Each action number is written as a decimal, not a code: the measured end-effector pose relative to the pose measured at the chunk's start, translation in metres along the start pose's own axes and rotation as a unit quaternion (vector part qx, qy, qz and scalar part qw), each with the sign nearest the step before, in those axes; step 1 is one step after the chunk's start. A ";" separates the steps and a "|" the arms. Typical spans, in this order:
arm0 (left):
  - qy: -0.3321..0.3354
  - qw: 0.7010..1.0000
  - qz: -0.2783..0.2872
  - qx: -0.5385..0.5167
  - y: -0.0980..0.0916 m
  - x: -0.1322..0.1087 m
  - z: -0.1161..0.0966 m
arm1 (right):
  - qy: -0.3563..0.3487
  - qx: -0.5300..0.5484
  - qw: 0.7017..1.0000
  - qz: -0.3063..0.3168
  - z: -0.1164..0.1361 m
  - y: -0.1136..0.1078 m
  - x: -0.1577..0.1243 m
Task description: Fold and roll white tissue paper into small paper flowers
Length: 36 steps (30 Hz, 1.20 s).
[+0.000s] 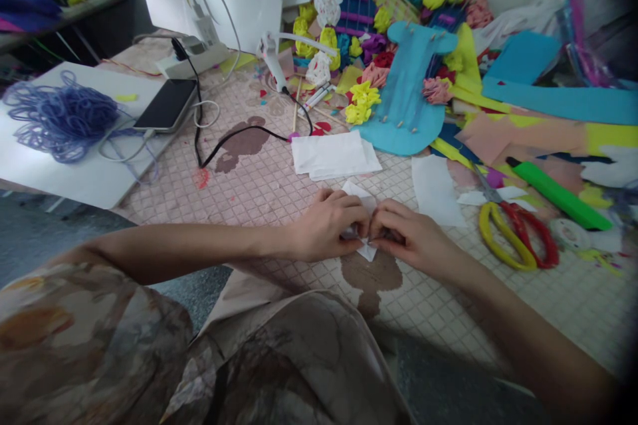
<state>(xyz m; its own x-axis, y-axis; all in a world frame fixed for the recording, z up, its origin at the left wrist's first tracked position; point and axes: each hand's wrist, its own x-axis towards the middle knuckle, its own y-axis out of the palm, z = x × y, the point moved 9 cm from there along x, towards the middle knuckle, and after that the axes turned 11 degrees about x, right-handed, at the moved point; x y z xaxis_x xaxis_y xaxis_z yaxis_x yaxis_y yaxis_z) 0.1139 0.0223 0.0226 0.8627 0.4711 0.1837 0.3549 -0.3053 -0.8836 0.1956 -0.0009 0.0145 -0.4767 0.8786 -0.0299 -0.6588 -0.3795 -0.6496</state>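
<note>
Between my two hands, just above the patterned tablecloth, is a small white sheet of paper (367, 252), pinched and creased in its middle. My left hand (331, 224) is closed on its left side, fingertips curled inward. From the right, my right hand (406, 232) pinches the same paper, thumb and fingers pressed together. The fingertips of both hands nearly meet, hiding much of the sheet. Just beyond lies a stack of white paper rectangles (329, 154), and another white piece (436, 191) rests to the right.
Scissors (518, 236) and a green cutter (561, 196) lie right, among paper scraps. A blue cut-out shape (399, 119) and crumpled paper flowers stand behind. A glue gun (273, 63) trails a black cord. At left are a phone (167, 105) and purple yarn (64, 116).
</note>
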 end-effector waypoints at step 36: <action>0.044 0.997 0.059 -0.010 0.001 -0.001 0.000 | 0.047 -0.104 0.993 -0.035 0.001 0.005 -0.003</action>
<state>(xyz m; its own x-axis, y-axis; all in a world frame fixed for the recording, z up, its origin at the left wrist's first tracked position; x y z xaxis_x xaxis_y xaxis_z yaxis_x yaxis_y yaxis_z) 0.1130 0.0219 0.0215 0.9267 0.3571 0.1168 0.2556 -0.3713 -0.8926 0.1933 -0.0057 0.0122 -0.3710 0.9276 -0.0437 -0.5497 -0.2573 -0.7948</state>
